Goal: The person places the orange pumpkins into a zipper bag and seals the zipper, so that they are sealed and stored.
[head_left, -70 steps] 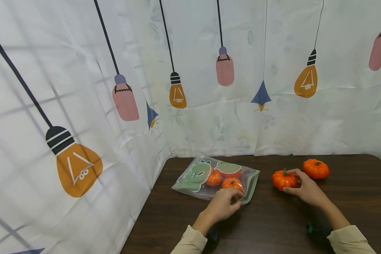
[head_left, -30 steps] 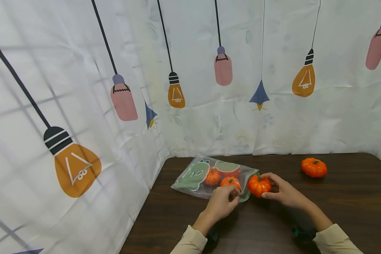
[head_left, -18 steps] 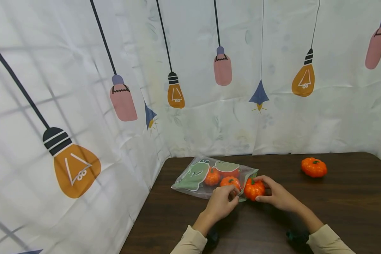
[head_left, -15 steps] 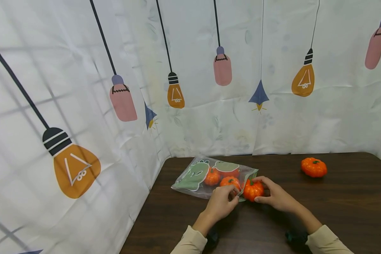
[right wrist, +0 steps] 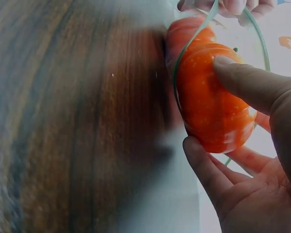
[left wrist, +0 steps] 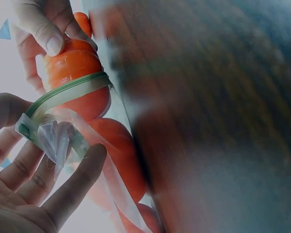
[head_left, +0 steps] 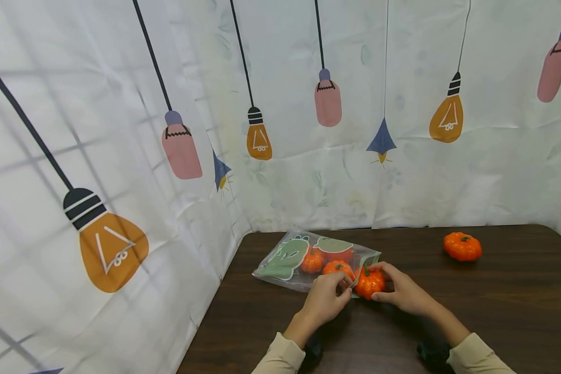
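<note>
A clear zip bag with a green cartoon print lies on the table, several small orange pumpkins inside it. My left hand pinches the near edge of its mouth between thumb and fingers. In the left wrist view the green zip rim arches over a toy-like pumpkin. That pumpkin, green-stemmed, is gripped by my right hand, thumb on one side and fingers on the other. In the right wrist view the rim loops around the pumpkin, which is partly inside the mouth and touches or nearly touches another pumpkin.
One more orange pumpkin stands alone at the back right of the dark wooden table. A white curtain printed with hanging lamps borders the table at the back and left.
My right hand has carried the pumpkin leftward from beside the lone one to the bag's mouth, and now partly into it. The left hand keeps its hold on the bag's edge.
</note>
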Action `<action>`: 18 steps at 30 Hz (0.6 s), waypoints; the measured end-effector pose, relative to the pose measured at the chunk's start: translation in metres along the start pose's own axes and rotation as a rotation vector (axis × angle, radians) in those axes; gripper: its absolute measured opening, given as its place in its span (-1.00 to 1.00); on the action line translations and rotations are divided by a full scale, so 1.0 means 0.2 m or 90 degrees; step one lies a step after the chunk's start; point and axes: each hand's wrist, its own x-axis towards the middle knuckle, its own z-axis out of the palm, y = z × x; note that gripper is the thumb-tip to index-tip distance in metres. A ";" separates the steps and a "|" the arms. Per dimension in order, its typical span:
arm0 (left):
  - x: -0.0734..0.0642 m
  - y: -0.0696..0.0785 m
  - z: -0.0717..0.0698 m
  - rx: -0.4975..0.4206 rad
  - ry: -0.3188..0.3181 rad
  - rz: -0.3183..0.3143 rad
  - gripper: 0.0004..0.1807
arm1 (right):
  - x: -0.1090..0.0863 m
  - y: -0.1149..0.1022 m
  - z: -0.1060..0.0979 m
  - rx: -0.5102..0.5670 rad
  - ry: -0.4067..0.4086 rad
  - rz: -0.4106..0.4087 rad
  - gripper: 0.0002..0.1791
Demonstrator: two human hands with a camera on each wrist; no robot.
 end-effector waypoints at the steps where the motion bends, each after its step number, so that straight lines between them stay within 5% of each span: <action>1: 0.00 0.00 0.00 -0.001 0.000 0.002 -0.94 | 0.00 0.00 0.00 -0.002 0.002 0.001 -0.31; 18: 0.00 0.00 0.00 -0.010 -0.015 0.007 -0.93 | 0.03 -0.02 0.07 0.012 0.058 0.079 -0.18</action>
